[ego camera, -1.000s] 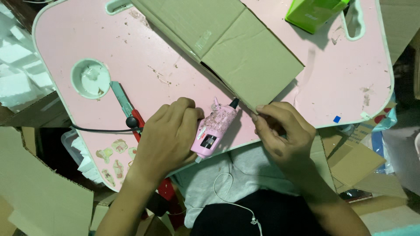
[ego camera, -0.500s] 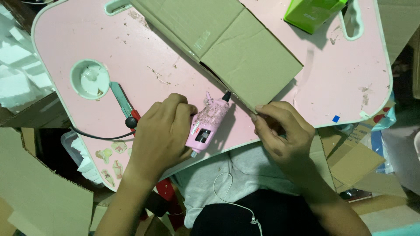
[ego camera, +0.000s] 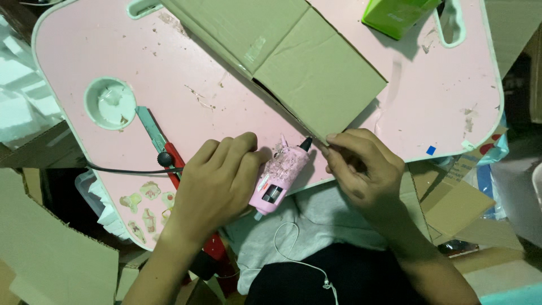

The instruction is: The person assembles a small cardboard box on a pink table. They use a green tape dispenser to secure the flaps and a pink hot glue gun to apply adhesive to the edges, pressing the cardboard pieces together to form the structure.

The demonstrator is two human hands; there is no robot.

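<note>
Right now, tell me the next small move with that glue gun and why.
Probably ease the nozzle forward onto the cardboard's corner edge. The left hand holds the pink glue gun with its black tip close to the cardboard box, though contact can't be told, while the right hand pinches that same edge on the pink table.

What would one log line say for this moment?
left hand: holds pink glue gun | right hand: pinches cardboard box corner | surface: pink table

I am at home, making crafts: a small pink counter (ego camera: 169,73) on my lap, cardboard (ego camera: 51,254) all around me.
</note>
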